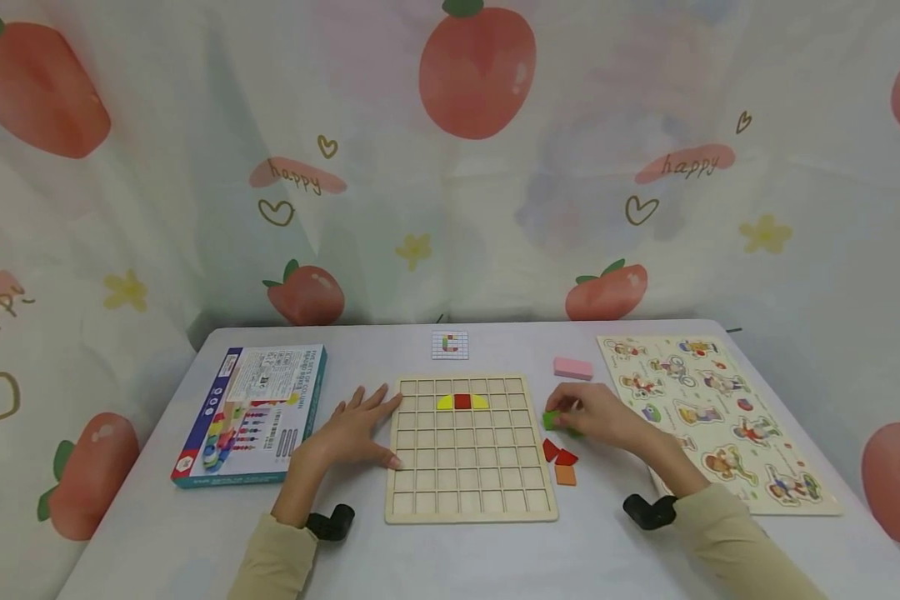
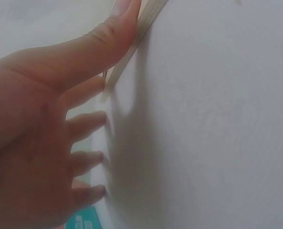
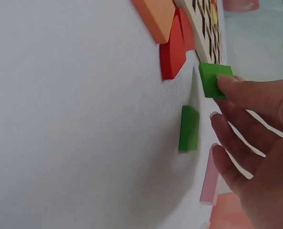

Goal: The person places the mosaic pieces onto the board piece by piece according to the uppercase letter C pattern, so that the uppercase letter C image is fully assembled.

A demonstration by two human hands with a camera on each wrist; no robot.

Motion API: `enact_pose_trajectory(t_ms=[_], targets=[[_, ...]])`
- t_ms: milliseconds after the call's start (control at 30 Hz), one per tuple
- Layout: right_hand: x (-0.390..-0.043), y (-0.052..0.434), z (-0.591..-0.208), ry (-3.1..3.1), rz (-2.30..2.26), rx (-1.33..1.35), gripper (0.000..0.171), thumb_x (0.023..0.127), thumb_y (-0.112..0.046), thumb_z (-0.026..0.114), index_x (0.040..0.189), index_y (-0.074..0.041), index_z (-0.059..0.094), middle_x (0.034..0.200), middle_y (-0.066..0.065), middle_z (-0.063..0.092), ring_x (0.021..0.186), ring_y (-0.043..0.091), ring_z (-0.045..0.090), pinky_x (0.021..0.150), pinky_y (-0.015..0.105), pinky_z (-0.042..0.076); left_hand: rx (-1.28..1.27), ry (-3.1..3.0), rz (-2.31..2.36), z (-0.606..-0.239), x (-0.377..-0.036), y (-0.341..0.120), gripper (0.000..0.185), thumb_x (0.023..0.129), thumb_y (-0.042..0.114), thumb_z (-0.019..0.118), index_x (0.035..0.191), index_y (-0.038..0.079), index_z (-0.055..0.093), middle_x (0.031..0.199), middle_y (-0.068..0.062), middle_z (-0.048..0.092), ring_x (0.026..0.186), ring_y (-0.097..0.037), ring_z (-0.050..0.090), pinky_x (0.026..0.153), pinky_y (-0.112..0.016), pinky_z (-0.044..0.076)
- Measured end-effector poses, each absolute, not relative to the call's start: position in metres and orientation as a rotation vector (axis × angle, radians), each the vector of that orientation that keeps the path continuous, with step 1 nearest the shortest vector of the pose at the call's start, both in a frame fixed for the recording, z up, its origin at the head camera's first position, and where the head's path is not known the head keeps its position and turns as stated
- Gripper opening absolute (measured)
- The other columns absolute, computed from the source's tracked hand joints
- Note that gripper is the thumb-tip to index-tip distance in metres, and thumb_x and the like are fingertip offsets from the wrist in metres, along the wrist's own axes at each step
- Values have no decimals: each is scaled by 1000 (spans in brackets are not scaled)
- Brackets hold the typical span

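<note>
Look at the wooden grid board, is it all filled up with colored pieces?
No, the grid board holds only a yellow-and-red row near its top, and every other square shows bare wood.

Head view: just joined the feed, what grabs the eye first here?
The wooden grid board at the table's centre, with a yellow-and-red arch in its upper rows. The left hand rests flat against its left edge. To its right, the right hand touches a green block, near the red and orange pieces.
</note>
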State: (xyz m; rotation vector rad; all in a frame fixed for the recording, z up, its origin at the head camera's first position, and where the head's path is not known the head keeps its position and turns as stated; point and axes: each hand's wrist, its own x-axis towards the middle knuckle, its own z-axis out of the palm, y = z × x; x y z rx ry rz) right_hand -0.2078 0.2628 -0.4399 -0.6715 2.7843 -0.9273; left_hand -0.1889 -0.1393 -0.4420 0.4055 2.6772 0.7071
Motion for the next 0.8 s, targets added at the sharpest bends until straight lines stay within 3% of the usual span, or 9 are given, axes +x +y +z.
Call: enact_pose_trajectory(t_ms=[200, 467, 800], targets=[[-212, 250, -437, 2823, -1017, -671, 11, 93, -7, 73, 103, -10, 75, 94, -1, 72, 83, 11, 61, 74, 23, 53, 408, 2678, 708, -444, -190, -140, 104, 74, 39, 92, 160, 17, 39, 171, -13, 22, 159, -45, 5, 127, -65, 6], [-213, 230, -435, 2715, -1214, -565, 14, 95, -9, 72, 108, -5, 74, 97, 8, 73, 74, 19, 68, 64, 24, 55, 406, 2674, 705, -445, -190, -140, 104, 74, 40, 92, 160, 17, 39, 171, -12, 22, 159, -44, 5, 127, -64, 6], [-214, 204, -433, 2717, -1282, -518, 17, 95, -10, 72, 112, -7, 74, 107, 6, 75, 89, 18, 70, 78, 26, 59, 397, 2670, 695, -446, -192, -141, 104, 73, 40, 92, 160, 19, 38, 172, -10, 21, 160, -42, 4, 127, -63, 4]])
